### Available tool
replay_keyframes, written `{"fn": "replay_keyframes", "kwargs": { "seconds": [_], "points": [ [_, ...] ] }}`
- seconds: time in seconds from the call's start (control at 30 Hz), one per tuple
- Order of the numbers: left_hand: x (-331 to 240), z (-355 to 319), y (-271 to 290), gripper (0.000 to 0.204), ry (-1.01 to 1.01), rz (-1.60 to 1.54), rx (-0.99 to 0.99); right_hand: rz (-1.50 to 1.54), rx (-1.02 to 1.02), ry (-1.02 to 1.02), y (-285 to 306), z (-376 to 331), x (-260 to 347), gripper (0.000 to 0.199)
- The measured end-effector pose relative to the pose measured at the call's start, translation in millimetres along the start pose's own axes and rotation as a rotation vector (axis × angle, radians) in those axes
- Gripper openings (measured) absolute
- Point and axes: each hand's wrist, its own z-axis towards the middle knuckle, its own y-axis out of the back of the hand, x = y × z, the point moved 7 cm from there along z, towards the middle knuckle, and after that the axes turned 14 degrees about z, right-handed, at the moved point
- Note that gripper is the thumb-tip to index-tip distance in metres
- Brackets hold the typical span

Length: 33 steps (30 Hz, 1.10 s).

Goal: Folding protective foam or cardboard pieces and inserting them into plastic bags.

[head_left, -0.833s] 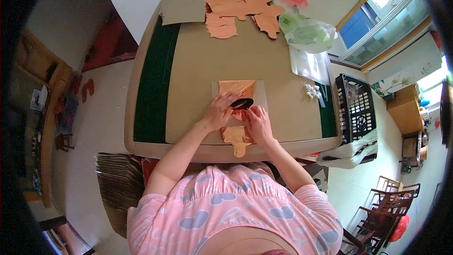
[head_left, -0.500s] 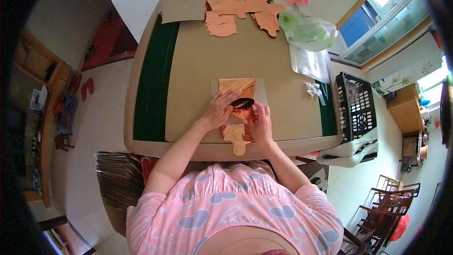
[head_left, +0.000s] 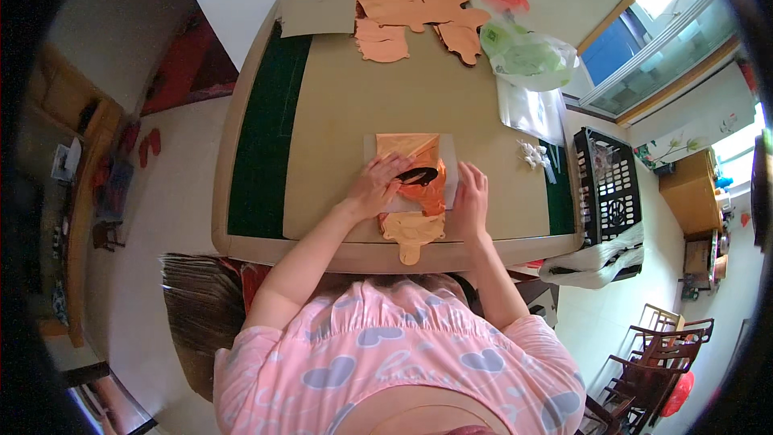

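Note:
A shiny copper-coloured foil piece (head_left: 409, 147), looking like a flat foil balloon, lies over a pale square sheet (head_left: 448, 157) before me. A dark oval patch shows in its middle, and its lower part hangs toward the table's near edge. My left hand (head_left: 378, 184) rests on the foil's left side with the fingers stretched out flat. Beside the sheet's right edge is my right hand (head_left: 473, 197), fingers extended, apart from the foil and holding nothing. The foil's lowest lobe (head_left: 411, 229) reaches over the padded edge.
More flat copper foil shapes (head_left: 415, 4) lie at the far side beside a grey card (head_left: 318, 12). A green-white plastic bag (head_left: 527, 56), clear sleeves (head_left: 531, 109) and small white pieces (head_left: 531, 155) are on the right. A black crate (head_left: 608, 185) stands past the right edge.
My right hand has let go of the foil and moved right, its fingers straightening. The foil's lower right part now lies uncovered. My left hand has stayed in place.

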Motion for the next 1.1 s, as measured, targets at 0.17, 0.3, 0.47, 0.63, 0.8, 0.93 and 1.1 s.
{"fn": "replay_keyframes", "kwargs": {
  "seconds": [0.17,0.3,0.47,0.63,0.8,0.93,1.1],
  "points": [
    [-1.0,0.3,0.2,0.057,-0.018,0.035,-0.008,-0.303,0.201,0.141,-28.3,-13.8,-15.0,0.046],
    [-5.9,2.8,5.7,0.053,-0.026,-0.030,-0.003,-0.181,0.253,0.138,-38.9,-12.8,-8.1,0.044],
    [-6.1,3.2,5.7,0.049,-0.017,-0.068,0.044,-0.020,0.492,0.154,-50.5,-15.2,11.0,0.046],
    [-0.6,0.3,1.0,0.062,-0.004,-0.033,-0.011,-0.244,-0.014,-0.019,-15.3,-3.8,18.5,0.033],
    [-0.6,3.0,-0.3,0.062,-0.017,-0.048,-0.023,-0.224,0.139,-0.098,-31.9,-2.5,10.4,0.032],
    [0.3,1.6,-1.1,0.060,-0.012,-0.030,-0.004,0.169,0.132,-0.348,-34.5,-2.4,-0.2,0.032],
    [-3.8,3.8,1.7,0.056,-0.024,-0.066,-0.025,0.123,0.088,-0.204,-42.2,-4.9,5.0,0.034]
  ]
}}
